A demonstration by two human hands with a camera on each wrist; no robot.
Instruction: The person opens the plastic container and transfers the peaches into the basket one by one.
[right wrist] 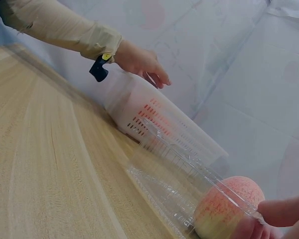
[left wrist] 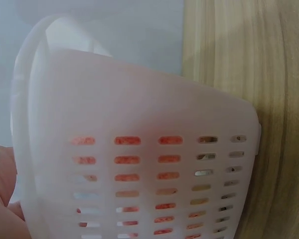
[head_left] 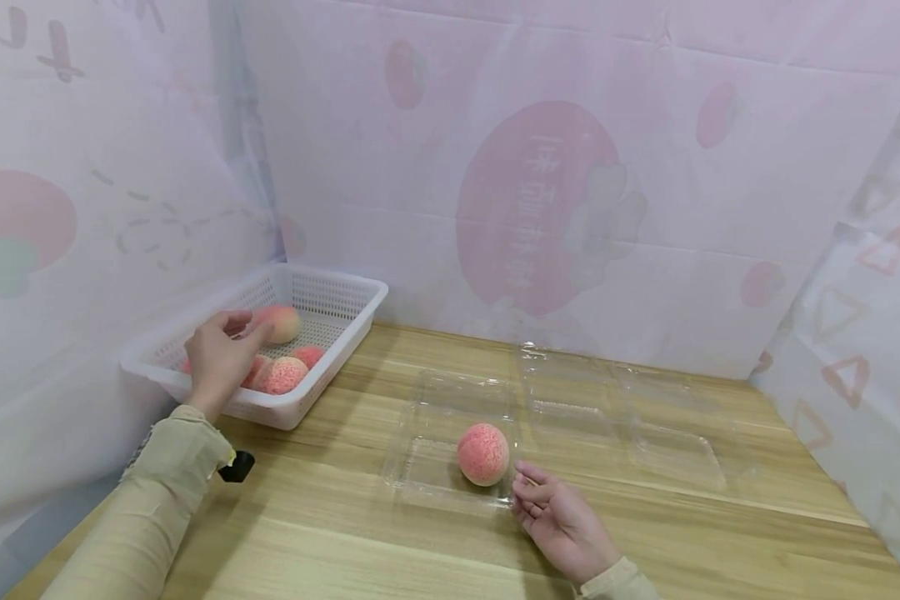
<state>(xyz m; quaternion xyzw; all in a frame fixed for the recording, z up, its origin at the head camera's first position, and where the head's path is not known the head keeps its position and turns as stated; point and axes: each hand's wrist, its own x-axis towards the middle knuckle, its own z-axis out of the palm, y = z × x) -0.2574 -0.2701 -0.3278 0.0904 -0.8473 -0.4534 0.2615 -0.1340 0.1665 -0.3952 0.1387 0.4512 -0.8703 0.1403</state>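
Observation:
My left hand [head_left: 246, 330] reaches into a white slotted basket [head_left: 360, 288] at the left wall. Its fingers are loose, and the fingertips touch the top peach [head_left: 283, 322]. It grips nothing. Other pink peaches [head_left: 287, 375] lie under the hand. The left wrist view is filled by the basket wall [left wrist: 139, 114], with peach colour showing through the slots. One peach [head_left: 483, 454] sits in a clear plastic tray [head_left: 450, 398] in front of me. My right hand [head_left: 528, 492] lies on the table at the tray's near right corner, fingers curled, and pinches the rim [right wrist: 254, 214] beside that peach [right wrist: 229, 209].
A second clear tray [head_left: 622, 408] lies open to the right of the first. The wooden table [head_left: 345, 533] is closed in by pale printed sheets on the left, back and right. A black camera mount [head_left: 236, 465] hangs at my left wrist.

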